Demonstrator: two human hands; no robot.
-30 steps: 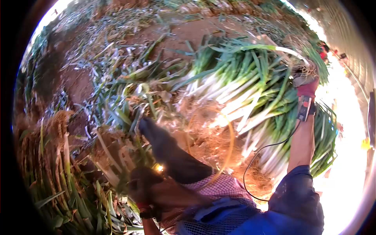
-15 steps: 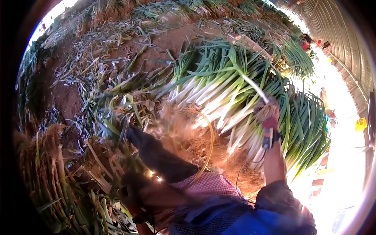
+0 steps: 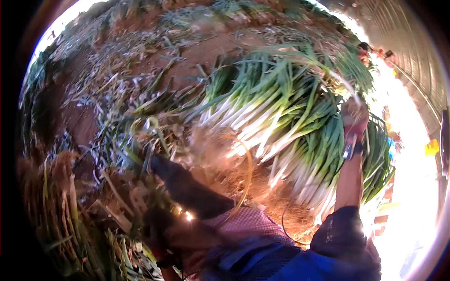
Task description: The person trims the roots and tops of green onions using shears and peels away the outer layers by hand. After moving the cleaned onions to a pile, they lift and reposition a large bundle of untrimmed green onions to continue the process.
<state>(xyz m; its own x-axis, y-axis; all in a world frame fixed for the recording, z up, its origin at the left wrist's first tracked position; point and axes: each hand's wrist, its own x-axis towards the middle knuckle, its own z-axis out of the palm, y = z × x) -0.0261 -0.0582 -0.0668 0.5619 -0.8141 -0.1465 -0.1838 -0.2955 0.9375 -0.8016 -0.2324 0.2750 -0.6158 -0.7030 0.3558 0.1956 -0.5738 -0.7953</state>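
My right hand, gloved and with a device strapped at the wrist, is closed around the root end of a long green onion. The onion's white stalk points up and left from the fist, and its blurred leaves lie over the pile. Beneath and beside that hand spreads a heap of green onions, white ends toward me and green tops away. My left hand is dark and smeared at the lower left, close to untrimmed onions with brown roots; its fingers cannot be made out.
A yellow hose curves beside my dark-covered leg. Brown root scraps lie below the heap. Stripped leaves litter the soil. Along the right runs a curved wall, with a yellow tag near it.
My right hand has moved right and slightly up with the green onion, whose leaves now trail over the top of the heap. My left hand stays at the lower left.
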